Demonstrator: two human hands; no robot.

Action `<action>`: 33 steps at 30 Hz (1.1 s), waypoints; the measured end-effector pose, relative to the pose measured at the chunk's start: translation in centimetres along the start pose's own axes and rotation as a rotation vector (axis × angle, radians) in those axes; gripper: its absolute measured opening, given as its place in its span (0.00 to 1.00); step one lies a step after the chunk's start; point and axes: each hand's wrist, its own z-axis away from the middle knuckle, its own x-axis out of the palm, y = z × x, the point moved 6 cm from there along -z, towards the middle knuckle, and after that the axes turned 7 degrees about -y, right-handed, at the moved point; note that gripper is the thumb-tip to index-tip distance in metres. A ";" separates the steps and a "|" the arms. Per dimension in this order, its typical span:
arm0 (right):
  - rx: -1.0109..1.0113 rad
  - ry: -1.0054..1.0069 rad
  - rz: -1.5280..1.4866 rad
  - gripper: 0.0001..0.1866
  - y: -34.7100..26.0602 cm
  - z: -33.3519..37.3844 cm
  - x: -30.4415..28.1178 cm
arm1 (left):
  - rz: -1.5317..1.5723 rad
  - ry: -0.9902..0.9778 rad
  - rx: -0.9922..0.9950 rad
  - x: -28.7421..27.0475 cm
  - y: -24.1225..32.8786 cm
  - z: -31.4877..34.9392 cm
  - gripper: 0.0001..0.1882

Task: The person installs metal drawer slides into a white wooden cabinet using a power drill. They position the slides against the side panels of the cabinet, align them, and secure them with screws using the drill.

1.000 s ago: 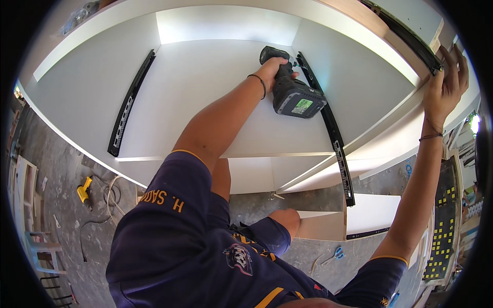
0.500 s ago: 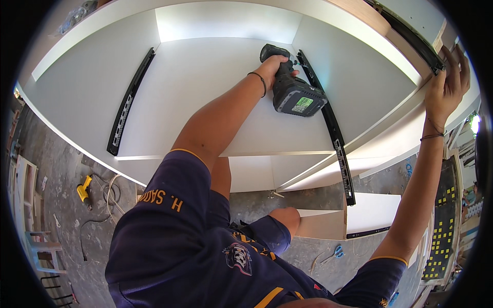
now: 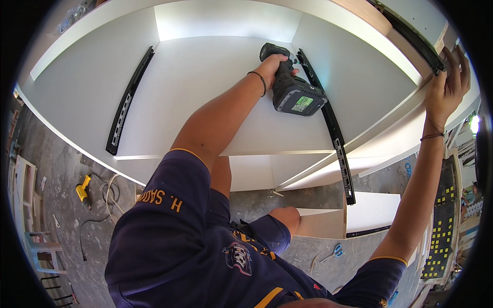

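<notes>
My left hand [image 3: 273, 68] is wrapped around the grip of a black cordless drill [image 3: 300, 97], its battery toward me. The drill's front end is beside the far end of a black drawer slide [image 3: 323, 105] on the right inner wall of a white cabinet [image 3: 215, 102]. That slide sticks out past the cabinet's front edge. My right hand [image 3: 448, 84] rests at the outer right side, fingers stretched along a panel, next to the end of another black slide [image 3: 413, 38]. I cannot see the drill's tip clearly.
A matching drawer slide [image 3: 128, 102] runs along the left inner wall. On the grey floor lie a yellow power tool [image 3: 82, 191] with a cable and blue-handled scissors [image 3: 336, 251]. A white drawer box [image 3: 372, 210] stands below the extended slide.
Both hands and the drill stay in the same place. Only a very slight shift of the whole view shows.
</notes>
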 end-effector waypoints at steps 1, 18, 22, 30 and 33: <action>-0.004 0.002 0.005 0.18 0.0 0.0 0.0 | 0.000 0.001 0.000 0.0 0.0 0.0 0.19; -0.029 0.005 0.024 0.17 0.5 0.1 -0.1 | -0.025 -0.023 0.002 0.7 0.0 0.8 0.23; -0.019 0.005 0.013 0.17 0.3 0.0 0.0 | -0.024 -0.009 0.006 0.6 0.1 0.8 0.22; -0.015 -0.012 0.016 0.17 0.3 0.1 0.0 | -0.009 0.027 0.028 1.1 -0.3 1.5 0.22; -0.018 -0.008 -0.017 0.17 0.5 -0.1 0.0 | 0.011 0.016 0.011 0.8 -0.2 1.1 0.21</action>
